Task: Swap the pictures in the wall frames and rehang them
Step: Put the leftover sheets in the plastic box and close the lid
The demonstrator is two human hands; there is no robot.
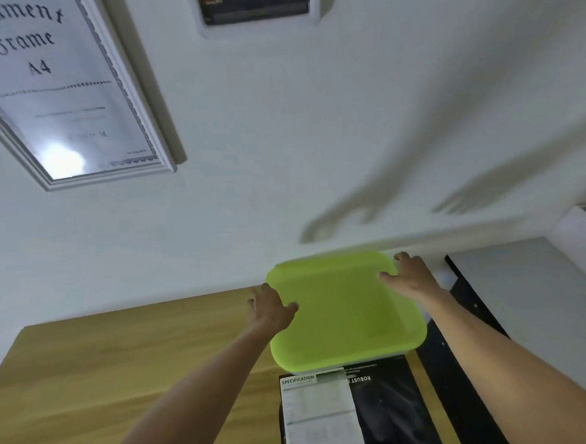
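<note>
1. Document frame (pixel 67 95) — its top and left run off the picture's edge.
2. Dark-picture frame (pixel 258 7) — only the bottom strip shows; small print unreadable.
3. Green lid (pixel 341 308) covers the black sheet's (pixel 395 407) far end.

You've got two frames on the white wall. The silver frame (pixel 71 98) hangs at upper left, tilted in your view, its sheet printed "Document Frame A4" with a light glare low on the glass. The white frame (pixel 258 7) hangs further right at the top edge, cut off, holding a dark picture (pixel 254 1) with blurred text. Both are hung, well apart from each other.
</note>
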